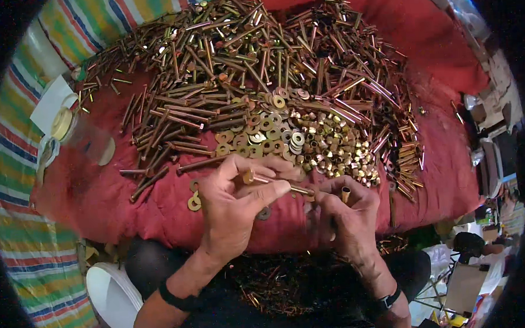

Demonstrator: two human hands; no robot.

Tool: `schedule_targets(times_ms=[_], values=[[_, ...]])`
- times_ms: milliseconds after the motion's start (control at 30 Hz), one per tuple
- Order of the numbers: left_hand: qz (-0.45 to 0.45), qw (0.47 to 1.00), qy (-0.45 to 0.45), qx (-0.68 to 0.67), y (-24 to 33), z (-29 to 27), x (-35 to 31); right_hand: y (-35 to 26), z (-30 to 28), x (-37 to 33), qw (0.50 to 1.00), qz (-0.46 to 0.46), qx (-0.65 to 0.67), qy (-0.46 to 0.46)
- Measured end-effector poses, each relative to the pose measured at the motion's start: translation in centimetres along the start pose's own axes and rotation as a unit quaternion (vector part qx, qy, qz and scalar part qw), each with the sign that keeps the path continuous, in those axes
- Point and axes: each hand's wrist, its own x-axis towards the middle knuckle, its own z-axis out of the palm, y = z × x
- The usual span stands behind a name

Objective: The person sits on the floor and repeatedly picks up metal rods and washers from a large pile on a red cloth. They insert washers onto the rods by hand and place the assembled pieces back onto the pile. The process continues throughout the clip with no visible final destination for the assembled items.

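My left hand (225, 214) is closed round a long brass-coloured bolt (263, 179), its head toward the left and its far end pointing right. The thumb presses along the shank. At that end, the fingertips of my right hand (357, 221) meet the bolt; whether they pinch a small part there is hidden. A short metal sleeve (345, 194) with a round open end sticks up from the curled right fingers. Just beyond both hands lie a heap of flat washers (267, 126) and a heap of shiny nuts (337, 141). A few loose washers (194, 202) rest beside my left wrist.
A large pile of bolts (212, 56) spreads across the far side of the red cloth (96, 199). At the left stands a clear jar (85, 135). More small metal pieces (272, 288) lie in my lap. A white rounded container (108, 294) is at lower left.
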Motion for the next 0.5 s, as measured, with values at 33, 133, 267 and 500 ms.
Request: schedule_targets(times_ms=[33,133,267,500], values=[[0.025,0.996,-0.015,0.086,0.2,-0.2,-0.2,0.2,-0.2,0.0,1.000,-0.001,-0.013,0.009],[0.095,0.954,-0.049,0.279,0.1,-0.1,-1.0,0.8,-0.7,0.1,0.994,-0.049,-0.099,0.000],[0.131,0.906,-0.112,0.386,-0.8,0.2,-1.4,0.8,-1.3,0.1,0.914,-0.256,-0.291,-0.122],[-0.022,0.980,-0.082,0.181,0.1,-1.8,-0.1,-1.4,-4.9,0.9,0.847,-0.264,-0.441,-0.136]])
